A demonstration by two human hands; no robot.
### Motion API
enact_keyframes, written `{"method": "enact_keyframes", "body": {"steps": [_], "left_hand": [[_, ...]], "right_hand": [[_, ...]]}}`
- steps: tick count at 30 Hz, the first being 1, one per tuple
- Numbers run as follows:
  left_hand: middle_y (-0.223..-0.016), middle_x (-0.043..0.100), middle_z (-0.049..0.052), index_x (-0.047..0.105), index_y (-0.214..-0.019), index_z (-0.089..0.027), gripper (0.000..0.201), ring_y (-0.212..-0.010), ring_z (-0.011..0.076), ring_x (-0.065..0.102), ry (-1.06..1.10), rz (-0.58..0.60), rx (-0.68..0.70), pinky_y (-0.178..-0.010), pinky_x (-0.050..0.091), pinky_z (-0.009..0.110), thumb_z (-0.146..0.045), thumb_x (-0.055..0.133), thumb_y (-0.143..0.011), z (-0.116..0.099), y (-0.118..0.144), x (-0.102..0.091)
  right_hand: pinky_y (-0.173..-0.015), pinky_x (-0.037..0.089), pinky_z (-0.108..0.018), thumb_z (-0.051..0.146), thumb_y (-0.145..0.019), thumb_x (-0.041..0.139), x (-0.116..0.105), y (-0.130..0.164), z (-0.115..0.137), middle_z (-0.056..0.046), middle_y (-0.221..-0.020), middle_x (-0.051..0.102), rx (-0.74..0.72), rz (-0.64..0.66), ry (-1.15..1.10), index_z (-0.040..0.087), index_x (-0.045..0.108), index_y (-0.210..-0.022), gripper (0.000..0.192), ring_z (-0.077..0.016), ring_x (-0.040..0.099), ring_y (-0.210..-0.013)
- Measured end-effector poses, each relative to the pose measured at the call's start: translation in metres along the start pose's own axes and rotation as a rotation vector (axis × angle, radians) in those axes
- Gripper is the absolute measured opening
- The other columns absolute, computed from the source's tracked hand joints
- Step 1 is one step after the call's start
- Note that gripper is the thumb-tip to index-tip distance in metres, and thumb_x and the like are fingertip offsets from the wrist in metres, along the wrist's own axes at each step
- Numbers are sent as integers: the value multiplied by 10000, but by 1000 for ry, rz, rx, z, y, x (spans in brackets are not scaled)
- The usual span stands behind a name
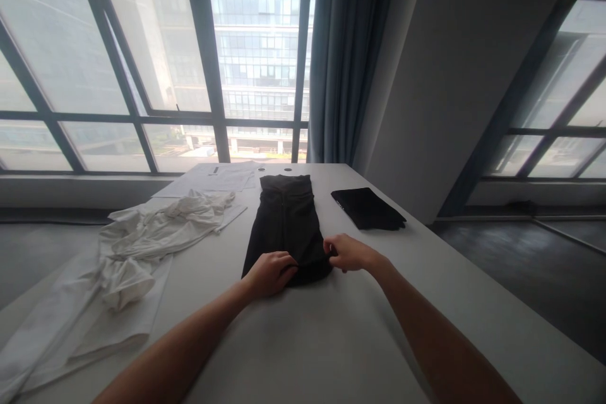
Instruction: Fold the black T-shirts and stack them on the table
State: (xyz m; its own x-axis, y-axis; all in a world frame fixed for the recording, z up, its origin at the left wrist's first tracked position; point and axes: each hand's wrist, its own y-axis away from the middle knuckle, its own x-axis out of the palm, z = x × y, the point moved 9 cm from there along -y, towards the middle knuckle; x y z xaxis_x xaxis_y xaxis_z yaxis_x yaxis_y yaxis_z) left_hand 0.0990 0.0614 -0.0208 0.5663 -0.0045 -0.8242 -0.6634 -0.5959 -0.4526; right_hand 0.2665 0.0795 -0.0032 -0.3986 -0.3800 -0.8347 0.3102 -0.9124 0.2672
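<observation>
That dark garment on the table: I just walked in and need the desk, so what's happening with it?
A person has both hands on the near end of the dark garment, laid lengthwise on the white table. The left hand presses its corner; the right hand pinches the edge. A folded black piece lies right, crumpled white clothing left.

We have a single view, from a camera worn on the head. It looks forward and down along the white table [331, 341] from its near end, facing the windows [156, 63] beyond the far end. Our forearms enter from the bottom edge, close below the lens. The table fills the lower half, the windows the upper half.
</observation>
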Motion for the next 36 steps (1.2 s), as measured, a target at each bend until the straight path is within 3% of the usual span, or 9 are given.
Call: {"method": "enact_keyframes", "body": {"steps": [5,10,13,16,19,23,29,33,36], "left_hand": [[-928,721,54,713,-1008,-188,263,-851,173,686,-1,51,30,-762,507,264,-292,473,-977,-6,1,5],[-1081,692,53,663,-1162,-229,403,-987,233,662,-102,307,-5,-829,513,305,-451,716,-831,-4,-1,6],[-1156,648,89,631,-1190,-210,693,-1060,301,622,-247,465,-124,-855,526,361,-480,877,-601,13,2,-7],[-1140,632,119,654,-1119,-183,558,-1047,325,624,-384,590,-269,-828,538,380,-348,844,-621,34,12,-21],[-1126,637,120,682,-1079,-196,414,-997,312,654,-435,676,-356,-777,543,360,-172,723,-668,45,21,-27],[-1021,692,99,720,-912,-196,305,-922,292,685,-417,685,-355,-743,530,326,-62,626,-655,47,21,-23],[-921,731,64,708,-905,-211,278,-865,260,698,-260,618,-312,-702,506,287,-88,567,-699,40,14,-26],[-935,731,79,708,-931,-195,276,-862,240,698,-266,514,-307,-727,511,279,-116,515,-750,30,6,-38],[-922,735,79,721,-956,-195,289,-787,237,694,-211,549,-320,-655,510,279,-143,550,-729,27,9,-37]], "right_hand": [[-503,510,-230,69,-783,606,1,14,1,-12,-655,653,158,77,-13,145,589,-955,189,-151,652,-520],[-573,521,-261,154,-771,693,31,16,-13,-32,-552,611,342,286,159,108,646,-753,68,-186,670,-591],[-655,514,-292,293,-636,857,29,8,-8,-70,-757,695,260,230,322,123,701,-865,325,-255,703,-786],[-720,500,-293,277,-500,923,22,0,3,-74,-1086,693,117,110,423,200,683,-1126,675,-291,674,-964],[-720,481,-279,166,-562,856,26,-3,3,-65,-1199,646,96,102,478,237,672,-1174,643,-270,658,-974],[-727,456,-264,80,-695,674,22,-1,9,-59,-1140,648,54,31,518,217,749,-956,304,-223,645,-932],[-720,431,-245,114,-680,654,-8,16,32,-79,-1081,653,-88,-97,395,168,726,-777,133,-204,606,-942],[-564,365,-241,168,-700,616,-6,14,14,-34,-821,640,36,26,251,166,692,-841,160,-145,559,-683],[-519,309,-240,166,-665,616,0,9,0,1,-720,575,78,114,211,170,654,-771,113,-117,483,-604]]}}
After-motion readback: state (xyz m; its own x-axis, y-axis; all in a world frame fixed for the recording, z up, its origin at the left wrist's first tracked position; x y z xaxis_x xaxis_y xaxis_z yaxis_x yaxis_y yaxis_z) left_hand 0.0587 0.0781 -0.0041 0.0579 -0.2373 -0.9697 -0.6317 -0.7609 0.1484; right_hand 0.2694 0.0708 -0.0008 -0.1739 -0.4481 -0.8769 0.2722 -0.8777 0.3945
